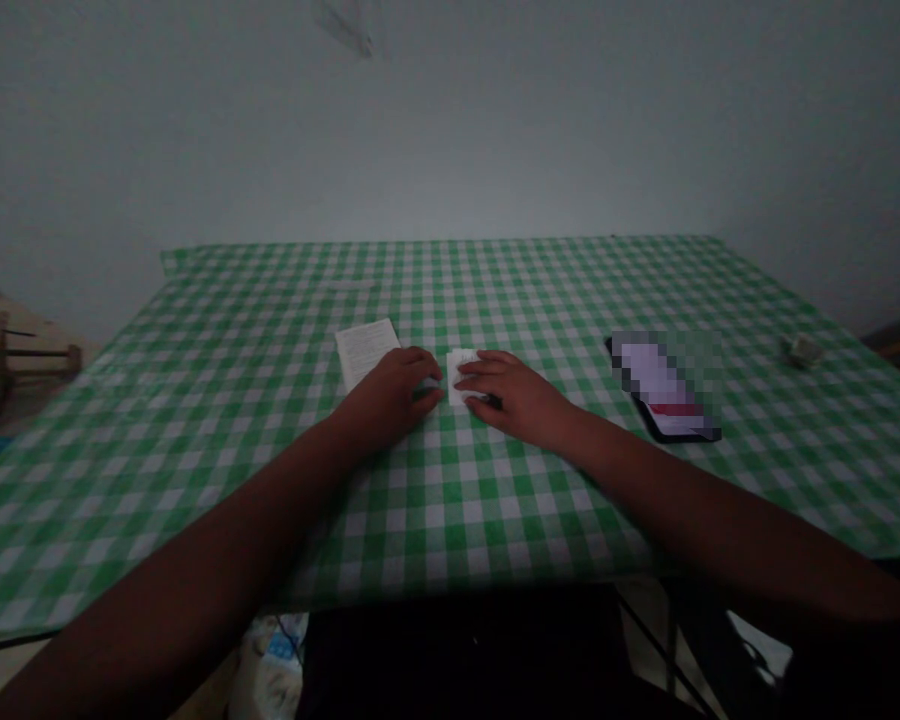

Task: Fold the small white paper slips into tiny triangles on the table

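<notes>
A small white piece of paper (pixel 459 385) with faint writing or print lies on the checked cloth in front of me. Over its right part rests my right hand (pixel 521 395), fingers spread and flat, so some of the paper is hidden. My left hand (pixel 397 388) is just left of that paper, its fingers curved and apart from the thumb, with nothing visible between them. Partly under or behind my left hand is a larger printed sheet or booklet (pixel 366 345); whether the hand touches it I cannot tell.
A green and white checked tablecloth (pixel 450 540) covers the table. To the right lies a phone (pixel 664 395) with its screen lit and blurred. A small crumpled or clear object (pixel 802 348) sits near the right edge. Behind the table rises a plain wall (pixel 450 130).
</notes>
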Demonstrator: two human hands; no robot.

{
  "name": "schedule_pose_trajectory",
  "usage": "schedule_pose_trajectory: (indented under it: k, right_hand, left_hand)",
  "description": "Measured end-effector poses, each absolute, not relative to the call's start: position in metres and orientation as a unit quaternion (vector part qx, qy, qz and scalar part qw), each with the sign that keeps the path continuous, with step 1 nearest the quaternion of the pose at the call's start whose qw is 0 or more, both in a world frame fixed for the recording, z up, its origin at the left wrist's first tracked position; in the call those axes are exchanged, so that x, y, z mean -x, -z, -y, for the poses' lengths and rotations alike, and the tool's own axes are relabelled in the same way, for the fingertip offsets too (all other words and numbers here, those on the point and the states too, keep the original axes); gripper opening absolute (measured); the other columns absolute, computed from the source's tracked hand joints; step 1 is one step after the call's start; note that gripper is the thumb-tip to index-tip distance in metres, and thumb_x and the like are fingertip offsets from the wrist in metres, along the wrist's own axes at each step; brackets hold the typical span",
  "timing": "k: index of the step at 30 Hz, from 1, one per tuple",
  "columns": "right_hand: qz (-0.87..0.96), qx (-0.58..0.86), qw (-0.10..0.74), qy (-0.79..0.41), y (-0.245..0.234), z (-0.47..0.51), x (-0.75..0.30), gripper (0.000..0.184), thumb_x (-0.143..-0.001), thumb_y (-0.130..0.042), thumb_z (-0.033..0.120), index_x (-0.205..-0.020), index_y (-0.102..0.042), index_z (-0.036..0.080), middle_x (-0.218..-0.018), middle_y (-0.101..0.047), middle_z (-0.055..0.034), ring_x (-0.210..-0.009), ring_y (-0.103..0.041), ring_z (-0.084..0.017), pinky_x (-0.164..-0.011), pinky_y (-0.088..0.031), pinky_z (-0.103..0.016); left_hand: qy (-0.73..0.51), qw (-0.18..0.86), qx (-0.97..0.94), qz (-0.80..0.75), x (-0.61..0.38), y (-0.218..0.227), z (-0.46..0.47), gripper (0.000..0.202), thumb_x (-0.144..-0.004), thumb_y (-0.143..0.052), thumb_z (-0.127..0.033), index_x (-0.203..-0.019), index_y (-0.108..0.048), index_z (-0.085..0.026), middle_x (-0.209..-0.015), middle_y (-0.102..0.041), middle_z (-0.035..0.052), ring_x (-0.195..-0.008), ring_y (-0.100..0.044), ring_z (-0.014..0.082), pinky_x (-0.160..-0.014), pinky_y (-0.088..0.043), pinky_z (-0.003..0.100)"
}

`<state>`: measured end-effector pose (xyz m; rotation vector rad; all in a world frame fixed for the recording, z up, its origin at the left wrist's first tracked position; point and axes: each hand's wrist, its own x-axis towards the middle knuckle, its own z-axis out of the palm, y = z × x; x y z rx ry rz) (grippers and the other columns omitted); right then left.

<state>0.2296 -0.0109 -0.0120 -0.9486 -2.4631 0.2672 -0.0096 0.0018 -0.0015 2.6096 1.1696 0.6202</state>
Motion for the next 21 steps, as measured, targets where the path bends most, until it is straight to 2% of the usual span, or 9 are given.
schedule_pose_trajectory:
  k: [8,16,21]
  right_hand:
    - [0.894,0.352,0.258,-0.101,0.0148,0.0070,-0.2273,0.025,-0.094,-0.061,0.024,-0.116,-0.073,0.020,-0.130,-0.069,-0.0131,-0.125,-0.061,-0.025,-0.116,-0.038,-0.054]
    - [0.896,0.344,0.259,-0.111,0.0148,0.0068,-0.2301,0.024,-0.093,-0.062,0.023,-0.114,-0.074,0.022,-0.128,-0.070,-0.0104,-0.127,-0.060,-0.025,-0.116,-0.038,-0.054]
    - [0.896,0.344,0.257,-0.116,0.0141,0.0079,-0.2302,0.025,-0.092,-0.062,0.022,-0.114,-0.074,0.019,-0.129,-0.069,-0.0119,-0.132,-0.057,-0.027,-0.116,-0.038,-0.054]
  left_hand:
    - [-0.203,0.096,-0.899,-0.377,0.0103,0.0012,-0.0055,0.020,-0.092,-0.060,-0.027,-0.107,-0.071,-0.020,-0.118,-0.067,0.0084,-0.112,-0.061,0.0229,-0.104,-0.048,0.044]
    - [-0.187,0.108,-0.905,-0.366,0.0110,-0.0002,-0.0059,0.021,-0.093,-0.059,-0.027,-0.107,-0.073,-0.021,-0.118,-0.067,0.0076,-0.111,-0.061,0.0230,-0.105,-0.047,0.045]
    - [-0.191,0.114,-0.904,-0.366,0.0105,-0.0015,-0.0060,0.022,-0.092,-0.059,-0.026,-0.107,-0.074,-0.021,-0.117,-0.068,0.0077,-0.110,-0.062,0.0235,-0.104,-0.047,0.045]
